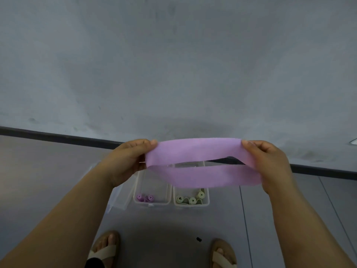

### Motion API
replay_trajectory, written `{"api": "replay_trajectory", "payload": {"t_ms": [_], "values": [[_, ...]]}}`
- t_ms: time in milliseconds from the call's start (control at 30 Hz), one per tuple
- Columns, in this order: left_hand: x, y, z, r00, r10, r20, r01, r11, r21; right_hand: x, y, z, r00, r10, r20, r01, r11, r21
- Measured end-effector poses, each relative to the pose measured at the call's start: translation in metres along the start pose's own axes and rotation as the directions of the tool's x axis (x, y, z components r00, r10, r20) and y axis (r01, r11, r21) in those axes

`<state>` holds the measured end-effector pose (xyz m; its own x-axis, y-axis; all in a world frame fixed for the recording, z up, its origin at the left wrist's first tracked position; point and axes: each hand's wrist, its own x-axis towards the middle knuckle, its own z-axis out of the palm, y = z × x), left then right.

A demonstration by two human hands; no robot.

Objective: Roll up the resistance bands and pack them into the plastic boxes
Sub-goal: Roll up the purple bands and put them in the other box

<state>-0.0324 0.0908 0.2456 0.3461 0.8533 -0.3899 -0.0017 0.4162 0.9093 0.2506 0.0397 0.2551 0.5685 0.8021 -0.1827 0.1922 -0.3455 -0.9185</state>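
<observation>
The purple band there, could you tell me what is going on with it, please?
A person holds the purple band open as a loop, left grip on one end, right grip on the other; it is not yet rolled. Below on the floor, the left box holds purple rolls, the right box green rolls.

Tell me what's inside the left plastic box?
Two rolled purple bands lie at the left box's near end. Its far end is hidden behind the held purple band and the left hand.

Dim, even light; soft shadows; wide-angle bending at edges.
</observation>
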Motion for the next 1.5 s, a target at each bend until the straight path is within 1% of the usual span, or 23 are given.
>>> {"api": "replay_trajectory", "payload": {"t_ms": [67, 133, 200, 267, 333, 400, 433, 567, 700, 767, 833, 900, 967, 1000, 1100, 1167, 1233, 1300, 1367, 1400, 1433, 1467, 1500], "values": [[0.0, 0.004, 0.006, 0.998, 0.029, -0.05, -0.028, 1.0, 0.01, -0.001, 0.001, 0.005, 1.0, -0.009, 0.016, 0.01, 0.997, -0.081], [0.001, 0.006, 0.013, 0.996, 0.041, -0.085, -0.039, 0.999, 0.021, -0.005, 0.002, 0.014, 0.998, -0.032, 0.062, 0.041, 0.99, -0.138], [0.002, 0.007, 0.022, 0.993, 0.039, -0.108, -0.037, 0.999, 0.021, -0.013, -0.002, 0.026, 0.984, -0.055, 0.17, 0.085, 0.981, -0.174], [0.003, 0.006, 0.027, 0.991, 0.024, -0.132, -0.022, 1.0, 0.015, -0.026, -0.009, 0.039, 0.934, -0.024, 0.356, 0.074, 0.989, -0.127], [0.005, 0.006, 0.03, 0.988, 0.008, -0.157, -0.003, 0.999, 0.033, -0.038, -0.015, 0.052, 0.85, 0.024, 0.526, 0.034, 0.994, -0.1], [0.006, 0.006, 0.031, 0.982, 0.0, -0.191, 0.01, 0.999, 0.052, -0.045, -0.017, 0.062, 0.78, 0.034, 0.625, 0.033, 0.995, -0.095], [0.007, 0.006, 0.031, 0.98, -0.002, -0.197, 0.013, 0.998, 0.056, -0.046, -0.017, 0.066, 0.763, 0.031, 0.645, 0.033, 0.996, -0.087], [0.008, 0.007, 0.027, 0.976, -0.002, -0.216, 0.016, 0.998, 0.062, -0.049, -0.02, 0.077, 0.759, 0.01, 0.651, 0.005, 1.0, -0.021], [0.008, 0.008, 0.022, 0.977, -0.016, -0.214, 0.017, 1.0, 0.006, -0.051, -0.021, 0.083, 0.814, -0.026, 0.58, 0.038, 0.999, -0.008], [0.007, 0.009, 0.021, 0.979, -0.024, -0.204, 0.015, 0.999, -0.045, -0.05, -0.022, 0.084, 0.825, -0.03, 0.564, 0.023, 1.0, 0.019], [0.005, 0.011, 0.021, 0.984, -0.022, -0.178, 0.006, 0.996, -0.092, -0.05, -0.022, 0.084, 0.837, -0.037, 0.545, 0.014, 0.999, 0.047], [0.003, 0.014, 0.022, 0.994, -0.005, -0.11, -0.005, 0.996, -0.091, -0.049, -0.023, 0.083, 0.851, -0.054, 0.522, 0.024, 0.998, 0.063], [0.001, 0.016, 0.024, 0.999, 0.002, -0.049, -0.004, 0.999, -0.044, -0.047, -0.023, 0.081, 0.865, -0.07, 0.497, 0.031, 0.996, 0.085], [0.0, 0.016, 0.025, 0.999, -0.006, -0.049, 0.005, 1.0, -0.019, -0.046, -0.024, 0.08, 0.874, -0.077, 0.48, 0.032, 0.994, 0.1], [0.003, 0.013, 0.029, 0.985, -0.017, -0.171, 0.022, 0.999, 0.026, -0.045, -0.026, 0.078, 0.901, -0.113, 0.42, 0.063, 0.99, 0.129], [0.004, 0.011, 0.032, 0.968, 0.008, -0.251, 0.014, 0.996, 0.087, -0.045, -0.027, 0.077, 0.9, -0.148, 0.41, 0.115, 0.988, 0.105], [0.005, 0.008, 0.036, 0.962, 0.032, -0.27, 0.003, 0.991, 0.131, -0.046, -0.028, 0.077, 0.892, -0.177, 0.416, 0.154, 0.984, 0.088], [0.006, 0.005, 0.04, 0.967, 0.031, -0.253, 0.008, 0.989, 0.15, -0.046, -0.028, 0.076, 0.885, -0.185, 0.428, 0.178, 0.982, 0.057], [0.006, 0.001, 0.042, 0.968, 0.026, -0.248, 0.029, 0.977, 0.212, -0.044, -0.027, 0.075, 0.875, -0.191, 0.445, 0.205, 0.979, 0.017], [0.006, -0.002, 0.042, 0.968, 0.029, -0.251, 0.04, 0.963, 0.268, -0.044, -0.027, 0.074, 0.868, -0.202, 0.454, 0.227, 0.974, -0.001], [0.007, -0.006, 0.042, 0.967, 0.059, -0.249, 0.036, 0.932, 0.362, -0.043, -0.026, 0.073, 0.858, -0.221, 0.463, 0.261, 0.965, -0.023], [0.007, -0.008, 0.042, 0.967, 0.12, -0.227, 0.012, 0.862, 0.508, -0.043, -0.026, 0.072, 0.846, -0.244, 0.475, 0.304, 0.951, -0.053], [0.007, -0.009, 0.043, 0.968, 0.189, -0.164, -0.04, 0.765, 0.642, -0.043, -0.026, 0.072, 0.828, -0.268, 0.492, 0.353, 0.931, -0.088]]}}
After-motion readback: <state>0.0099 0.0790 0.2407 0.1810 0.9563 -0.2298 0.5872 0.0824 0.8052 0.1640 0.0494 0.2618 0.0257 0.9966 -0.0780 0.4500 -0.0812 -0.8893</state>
